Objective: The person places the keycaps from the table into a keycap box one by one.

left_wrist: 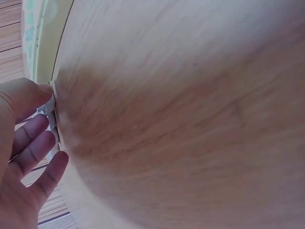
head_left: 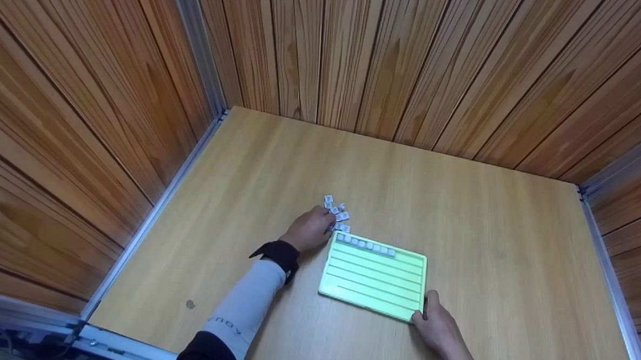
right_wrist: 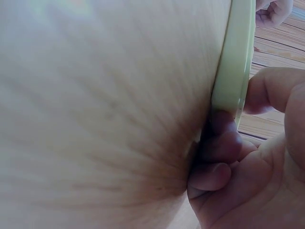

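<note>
A light-green ridged tray (head_left: 373, 279) lies on the table, and a line of small whitish blocks (head_left: 366, 245) fills part of its top row. Beyond its upper left corner is a loose cluster of small white blocks with dark marks (head_left: 342, 216). At that cluster, my left hand (head_left: 308, 228) pinches one small whitish block (left_wrist: 49, 103) with the thumb; the other fingers partly hide it. My right hand (head_left: 439, 327) grips the tray's lower right corner. In the right wrist view its thumb lies on the tray's rim (right_wrist: 233, 71), with curled fingers at the underside.
The wooden table (head_left: 490, 252) is bounded by wood-plank walls (head_left: 412, 59) at the back and sides. Metal rails (head_left: 151, 216) run along the table's edges. A small dark spot (head_left: 190, 304) marks the surface at the left.
</note>
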A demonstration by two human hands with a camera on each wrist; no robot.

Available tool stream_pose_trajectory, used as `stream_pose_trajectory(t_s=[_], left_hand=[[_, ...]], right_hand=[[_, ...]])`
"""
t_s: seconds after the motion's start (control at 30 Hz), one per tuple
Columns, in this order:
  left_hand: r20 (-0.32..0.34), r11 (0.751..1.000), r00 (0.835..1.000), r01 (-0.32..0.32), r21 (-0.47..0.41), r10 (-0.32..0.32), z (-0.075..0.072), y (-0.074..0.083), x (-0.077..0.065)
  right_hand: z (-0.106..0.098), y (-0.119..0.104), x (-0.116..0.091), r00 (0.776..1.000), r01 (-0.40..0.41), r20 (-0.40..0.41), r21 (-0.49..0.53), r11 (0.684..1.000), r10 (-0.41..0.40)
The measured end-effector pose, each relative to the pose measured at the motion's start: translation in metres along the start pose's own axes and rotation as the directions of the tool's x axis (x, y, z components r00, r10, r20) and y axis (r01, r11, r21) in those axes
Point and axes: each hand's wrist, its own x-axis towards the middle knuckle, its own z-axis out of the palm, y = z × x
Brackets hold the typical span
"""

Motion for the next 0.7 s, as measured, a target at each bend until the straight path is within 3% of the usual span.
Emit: stream_pose_trajectory(t_s=[0.3,0.57,0.7], left_hand=[[-0.029,1.0,0.999,-0.017,-0.018,0.016,-0.0018,0.0001,0.0004],[0.012,0.997,0.999,-0.033,-0.07,0.034,-0.0039,-0.0006,-0.0006],[0.029,0.995,1.0,0.004,-0.099,-0.002,-0.0075,-0.0007,-0.0026]], right_hand=[[-0.0008,0.0003,-0.0011,1.0,0.005,-0.004,-0.004,1.0,-0.005],[-0.0009,0.0018,-0.0022,1.0,0.004,-0.011,-0.003,1.0,-0.004],[0.0002,0.0017,-0.0005,1.0,-0.003,-0.011,0.003,1.0,0.003]])
